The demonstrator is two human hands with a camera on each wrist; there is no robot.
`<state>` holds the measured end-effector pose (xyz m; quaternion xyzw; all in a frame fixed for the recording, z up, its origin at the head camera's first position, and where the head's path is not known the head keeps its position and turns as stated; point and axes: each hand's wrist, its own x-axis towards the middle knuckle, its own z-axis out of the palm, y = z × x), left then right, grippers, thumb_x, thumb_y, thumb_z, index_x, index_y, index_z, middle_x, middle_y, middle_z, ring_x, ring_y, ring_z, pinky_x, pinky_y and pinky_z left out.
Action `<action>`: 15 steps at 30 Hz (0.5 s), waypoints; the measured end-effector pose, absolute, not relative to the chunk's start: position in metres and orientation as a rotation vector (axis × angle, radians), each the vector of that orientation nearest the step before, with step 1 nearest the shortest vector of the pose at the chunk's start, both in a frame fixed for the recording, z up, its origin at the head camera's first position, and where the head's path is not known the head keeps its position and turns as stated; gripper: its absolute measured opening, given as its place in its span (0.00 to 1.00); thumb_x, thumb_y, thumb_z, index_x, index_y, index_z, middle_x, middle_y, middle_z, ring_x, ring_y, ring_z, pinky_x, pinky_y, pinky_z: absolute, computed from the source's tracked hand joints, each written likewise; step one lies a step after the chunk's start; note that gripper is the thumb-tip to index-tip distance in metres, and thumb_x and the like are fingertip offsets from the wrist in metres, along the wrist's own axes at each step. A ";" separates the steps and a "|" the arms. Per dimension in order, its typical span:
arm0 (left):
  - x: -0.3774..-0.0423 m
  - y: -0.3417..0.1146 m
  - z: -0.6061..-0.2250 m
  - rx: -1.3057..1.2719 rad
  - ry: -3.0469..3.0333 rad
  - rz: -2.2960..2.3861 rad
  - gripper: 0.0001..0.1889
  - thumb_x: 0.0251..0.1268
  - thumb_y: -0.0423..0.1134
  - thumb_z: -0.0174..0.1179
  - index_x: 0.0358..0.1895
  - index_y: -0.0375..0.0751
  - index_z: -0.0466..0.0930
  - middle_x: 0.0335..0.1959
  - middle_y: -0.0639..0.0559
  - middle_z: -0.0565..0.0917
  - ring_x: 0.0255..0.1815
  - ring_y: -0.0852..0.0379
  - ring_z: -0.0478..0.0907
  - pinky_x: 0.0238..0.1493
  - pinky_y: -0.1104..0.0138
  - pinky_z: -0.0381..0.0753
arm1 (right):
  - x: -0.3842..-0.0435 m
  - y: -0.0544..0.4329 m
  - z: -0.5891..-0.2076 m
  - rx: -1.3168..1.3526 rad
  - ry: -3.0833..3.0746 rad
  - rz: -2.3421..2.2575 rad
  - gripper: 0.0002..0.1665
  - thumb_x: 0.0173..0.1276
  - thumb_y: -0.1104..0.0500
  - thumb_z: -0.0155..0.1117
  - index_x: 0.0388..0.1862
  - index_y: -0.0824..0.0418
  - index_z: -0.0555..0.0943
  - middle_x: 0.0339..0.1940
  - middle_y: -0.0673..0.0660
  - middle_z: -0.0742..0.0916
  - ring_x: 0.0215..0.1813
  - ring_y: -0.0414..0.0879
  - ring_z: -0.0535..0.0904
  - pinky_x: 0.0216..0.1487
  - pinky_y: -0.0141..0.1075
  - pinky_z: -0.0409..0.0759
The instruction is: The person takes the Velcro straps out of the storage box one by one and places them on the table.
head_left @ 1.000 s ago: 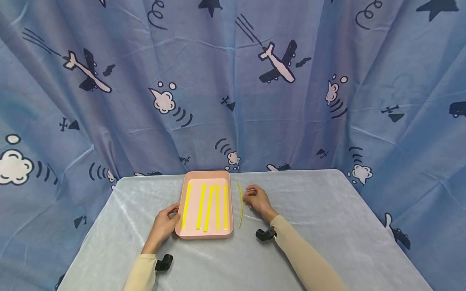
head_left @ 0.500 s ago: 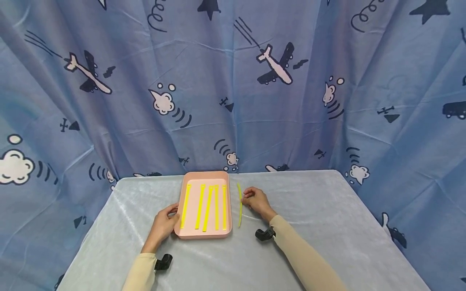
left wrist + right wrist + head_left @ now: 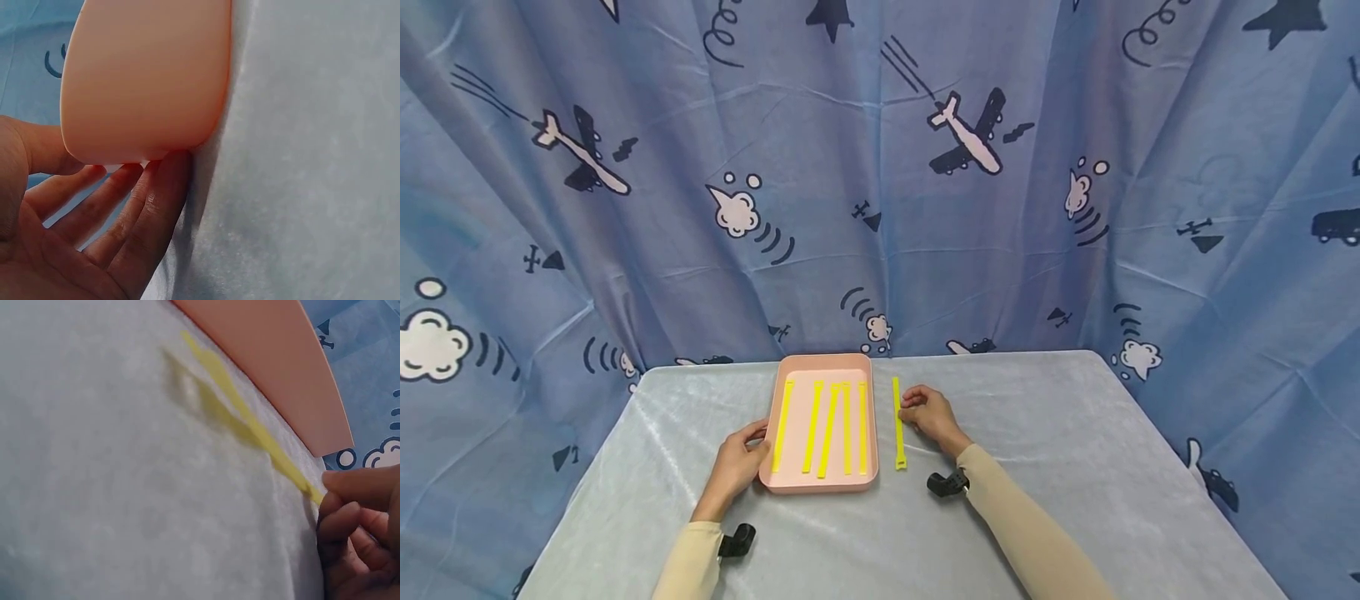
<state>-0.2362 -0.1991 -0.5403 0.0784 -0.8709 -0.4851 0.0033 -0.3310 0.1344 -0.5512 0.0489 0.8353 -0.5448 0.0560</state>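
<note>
In the head view, a yellow cable tie stands along the right side of a pink tray, its slotted head toward me. My right hand pinches it between thumb and finger near its far half. In the right wrist view, the near part of the cable tie casts a shadow beside it on the cloth. My left hand holds the tray's left edge, thumb at the rim and fingers against the outer wall. Several yellow cable ties lie lengthwise inside the tray, spaced apart.
A pale grey-blue cloth covers the table. Behind it hangs a blue curtain printed with airplanes and clouds, close to the table's back edge. A black wrist camera is worn on the left wrist, another black wrist camera on the right.
The cable tie beside the tray has turned from edge-on to flat face up, and its near end has shifted slightly right. My right fingers have closed in on it. The left hand stays put.
</note>
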 end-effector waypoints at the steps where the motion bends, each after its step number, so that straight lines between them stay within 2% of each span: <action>1: -0.236 -0.199 -0.540 0.240 -2.728 -1.526 0.25 0.70 0.35 0.55 0.69 0.37 0.71 0.59 0.35 0.79 0.50 0.46 0.83 0.43 0.61 0.83 | -0.331 0.135 -0.551 0.145 2.523 -1.665 0.16 0.56 0.66 0.72 0.43 0.60 0.80 0.38 0.54 0.84 0.30 0.42 0.75 0.27 0.31 0.74; 9: -0.233 -0.201 -0.537 0.235 -2.717 -1.540 0.24 0.69 0.34 0.54 0.68 0.36 0.72 0.59 0.35 0.79 0.49 0.47 0.84 0.43 0.62 0.83 | -0.325 0.134 -0.545 0.083 2.418 -1.763 0.18 0.61 0.64 0.70 0.50 0.61 0.79 0.44 0.56 0.83 0.34 0.43 0.76 0.31 0.33 0.75; 15: -0.232 -0.204 -0.537 0.230 -2.709 -1.572 0.24 0.70 0.34 0.55 0.68 0.36 0.71 0.59 0.35 0.79 0.47 0.49 0.84 0.38 0.67 0.80 | -0.320 0.127 -0.527 0.028 2.446 -1.755 0.17 0.64 0.61 0.68 0.52 0.61 0.79 0.46 0.56 0.83 0.36 0.44 0.79 0.37 0.36 0.78</action>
